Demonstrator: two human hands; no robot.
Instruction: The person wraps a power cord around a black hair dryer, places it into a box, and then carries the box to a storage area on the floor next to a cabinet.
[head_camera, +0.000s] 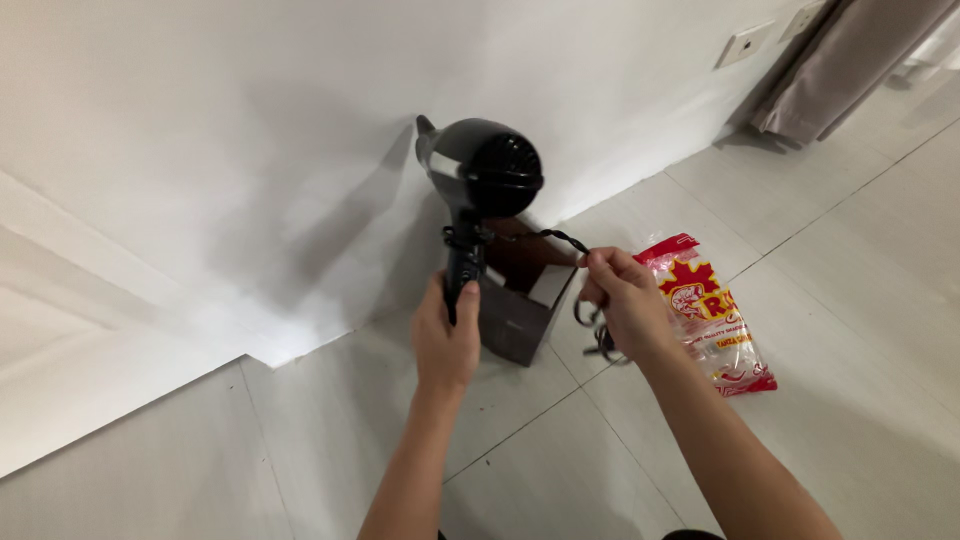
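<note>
While left hand (446, 335) grips hair dryer (478, 175); right hand (618, 295) pinches cord (545, 236).

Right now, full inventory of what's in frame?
hair dryer: 1, black, held up by its handle in front of the wall
cord: 1, black, twisted, runs from the dryer handle to the right hand, rest loops below that hand
box: 1, dark brown, open top, on the floor against the wall
snack bag: 1, red, yellow and clear, flat on the floor tiles right of the box
wall sockets: 2, white, on the wall top right
curtain: 1, beige-grey, top right corner
left hand: grip shut on the dryer handle
right hand: pinching the cord
</note>
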